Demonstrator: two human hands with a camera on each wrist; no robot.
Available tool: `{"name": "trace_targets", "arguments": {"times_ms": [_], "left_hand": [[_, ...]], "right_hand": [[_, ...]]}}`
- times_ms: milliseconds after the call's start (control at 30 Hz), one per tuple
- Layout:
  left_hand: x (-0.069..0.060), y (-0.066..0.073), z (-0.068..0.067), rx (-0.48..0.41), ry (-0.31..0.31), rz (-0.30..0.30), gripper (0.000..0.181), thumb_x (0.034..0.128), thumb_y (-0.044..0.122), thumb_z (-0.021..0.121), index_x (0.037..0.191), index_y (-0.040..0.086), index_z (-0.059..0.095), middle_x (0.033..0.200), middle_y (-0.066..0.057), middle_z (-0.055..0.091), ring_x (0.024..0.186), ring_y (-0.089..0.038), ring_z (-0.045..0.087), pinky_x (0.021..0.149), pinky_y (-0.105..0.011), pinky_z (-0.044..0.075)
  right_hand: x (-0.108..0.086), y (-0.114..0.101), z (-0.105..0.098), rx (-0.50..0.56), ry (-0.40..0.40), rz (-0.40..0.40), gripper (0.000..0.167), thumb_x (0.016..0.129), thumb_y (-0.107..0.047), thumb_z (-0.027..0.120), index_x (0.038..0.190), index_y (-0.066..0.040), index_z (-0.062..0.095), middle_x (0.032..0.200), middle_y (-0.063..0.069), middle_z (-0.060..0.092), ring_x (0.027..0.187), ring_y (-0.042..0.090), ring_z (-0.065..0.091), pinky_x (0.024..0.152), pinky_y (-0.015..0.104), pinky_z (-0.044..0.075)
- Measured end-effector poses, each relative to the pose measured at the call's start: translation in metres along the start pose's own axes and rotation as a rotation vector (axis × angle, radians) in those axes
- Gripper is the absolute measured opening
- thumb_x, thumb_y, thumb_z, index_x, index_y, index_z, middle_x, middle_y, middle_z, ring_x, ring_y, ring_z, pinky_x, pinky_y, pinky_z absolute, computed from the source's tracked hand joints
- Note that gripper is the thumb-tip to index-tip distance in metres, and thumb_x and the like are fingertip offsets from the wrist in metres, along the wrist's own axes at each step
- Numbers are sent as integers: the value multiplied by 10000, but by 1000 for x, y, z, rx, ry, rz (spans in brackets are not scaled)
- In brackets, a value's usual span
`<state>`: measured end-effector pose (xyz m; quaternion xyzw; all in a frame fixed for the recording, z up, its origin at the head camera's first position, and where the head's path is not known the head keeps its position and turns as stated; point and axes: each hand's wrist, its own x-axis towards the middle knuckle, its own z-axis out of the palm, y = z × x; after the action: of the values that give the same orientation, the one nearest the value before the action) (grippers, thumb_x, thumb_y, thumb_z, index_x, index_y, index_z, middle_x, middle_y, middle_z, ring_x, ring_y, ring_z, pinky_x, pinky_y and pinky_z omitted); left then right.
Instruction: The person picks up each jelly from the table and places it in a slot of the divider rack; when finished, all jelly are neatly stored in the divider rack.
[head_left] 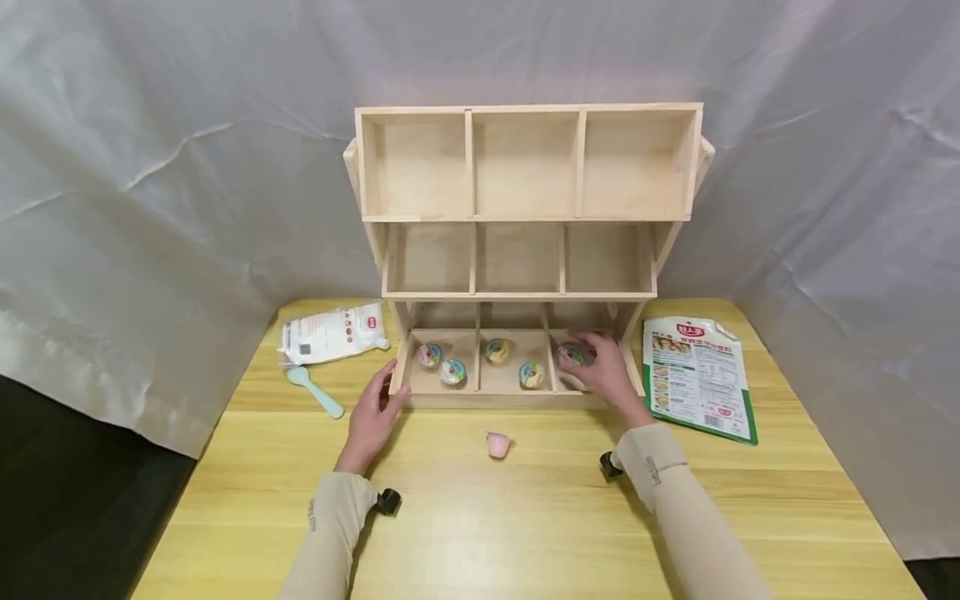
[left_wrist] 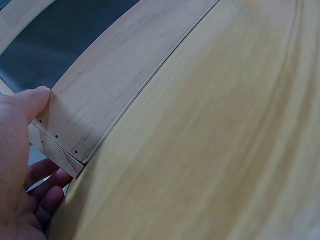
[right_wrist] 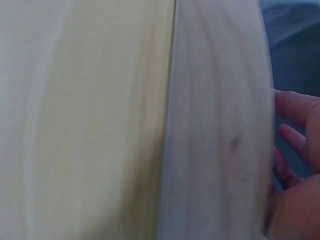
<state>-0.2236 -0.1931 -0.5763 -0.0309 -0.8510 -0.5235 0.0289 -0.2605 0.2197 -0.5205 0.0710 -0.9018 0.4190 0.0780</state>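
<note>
A three-tier wooden rack stands at the back of the table. My left hand grips its lower left front corner; in the left wrist view the thumb lies on the front board and the fingers curl around the side. My right hand reaches into the bottom right compartment, fingers around a jelly cup. The right wrist view hides that cup behind the front board. Two jelly cups sit in the bottom left compartment and two more jelly cups in the middle one. A pink jelly cup lies on the table.
On the left are a white package and a pale green spoon. A green and white food bag lies right of the rack. Grey cloth hangs behind and beside the table.
</note>
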Motion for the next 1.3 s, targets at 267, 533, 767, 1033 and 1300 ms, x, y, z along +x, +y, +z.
{"name": "trace_targets", "arguments": {"times_ms": [267, 533, 767, 1033, 1300], "left_hand": [[1, -3, 0, 10, -7, -4, 675, 1029, 484, 608, 1620, 291, 346, 1475, -179, 560, 1301, -344, 575, 1108, -536, 463], [-2, -1, -1, 6, -12, -7, 665, 1036, 449, 613, 1620, 274, 348, 1444, -185, 576, 1265, -339, 586, 1081, -514, 478], [-1, 0, 0, 11, -13, -10, 666, 1037, 465, 604, 1622, 287, 340, 1477, -183, 551, 1294, -348, 569, 1107, -531, 459], [-1, 0, 0, 0, -16, -13, 663, 1036, 436, 618, 1619, 277, 347, 1465, -190, 560, 1275, -344, 583, 1092, -513, 477], [0, 1, 0, -1, -12, -14, 660, 1036, 433, 618, 1618, 270, 350, 1455, -191, 567, 1263, -345, 589, 1091, -516, 477]], "right_hand": [[-31, -47, 4, 30, -89, -71, 556, 888, -88, 809, 1406, -38, 611, 1332, 233, 584, 1216, 465, 590, 1040, 602, 513], [-69, -80, 28, 43, -287, -140, 525, 916, -155, 787, 1413, -115, 622, 1352, 155, 634, 1247, 430, 596, 1068, 620, 484], [-82, -85, 53, 26, -460, -230, 464, 925, -173, 790, 1361, -84, 659, 1335, 104, 649, 1149, 331, 660, 991, 513, 559], [-83, -77, 70, -19, -554, -237, 409, 922, -110, 775, 1321, -82, 690, 1176, 21, 649, 1009, 143, 629, 867, 260, 578], [-81, -73, 74, -12, -539, -241, 414, 860, -50, 831, 1255, -88, 711, 1127, 11, 654, 1017, 149, 644, 850, 251, 567]]}}
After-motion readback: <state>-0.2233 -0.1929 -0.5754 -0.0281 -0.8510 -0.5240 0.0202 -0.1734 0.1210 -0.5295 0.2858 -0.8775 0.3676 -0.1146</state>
